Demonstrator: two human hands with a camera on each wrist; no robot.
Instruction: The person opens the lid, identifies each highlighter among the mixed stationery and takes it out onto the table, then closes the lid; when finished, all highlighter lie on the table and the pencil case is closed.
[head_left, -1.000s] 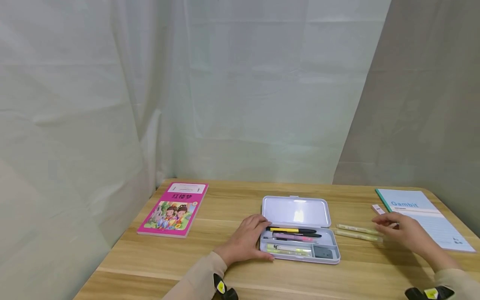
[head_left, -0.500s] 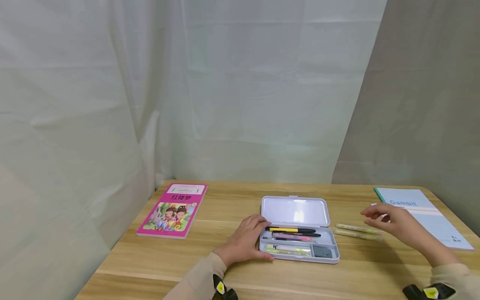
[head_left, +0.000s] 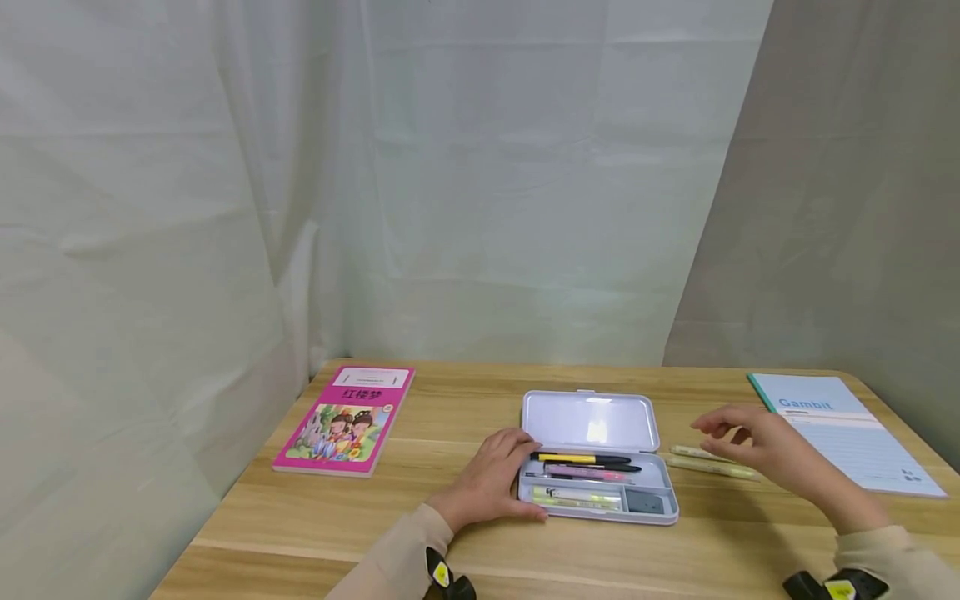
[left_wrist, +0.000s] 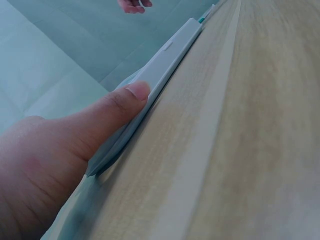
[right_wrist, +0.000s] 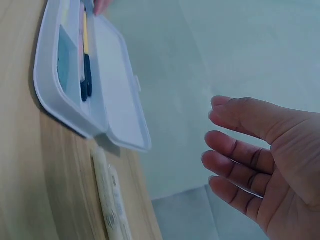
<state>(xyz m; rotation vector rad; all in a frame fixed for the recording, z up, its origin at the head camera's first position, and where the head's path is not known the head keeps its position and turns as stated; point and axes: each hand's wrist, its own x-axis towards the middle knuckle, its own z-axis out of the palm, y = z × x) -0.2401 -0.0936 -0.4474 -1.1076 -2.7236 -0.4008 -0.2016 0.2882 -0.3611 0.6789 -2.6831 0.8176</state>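
Observation:
My left hand [head_left: 491, 479] grips the left end of an open white pencil case [head_left: 591, 417]. Its thumb lies along the front wall in the left wrist view, while the other fingers reach toward the lid hinge. Inside the case are a yellow-and-black pen [head_left: 581, 458], a pink pen [head_left: 585, 473], pale yellow sticks [head_left: 573, 499] and a dark grey block [head_left: 645, 502]. My right hand [head_left: 776, 454] hovers right of the case, over two pale yellow pens [head_left: 716, 469]. Its fingers are loosely bent, and nothing shows between them in the right wrist view.
A pink picture-cover book [head_left: 345, 421] lies at the table's left side. On the right, a light blue notebook [head_left: 862, 450] marked "Gambit" lies near the edge. Pale cloth [head_left: 495, 183] hangs behind the wooden table [head_left: 450, 392].
My right hand has lifted from beside the notebook and moved left, above the pale yellow pens. A small white block near the notebook is now hidden. My left hand stays at the case.

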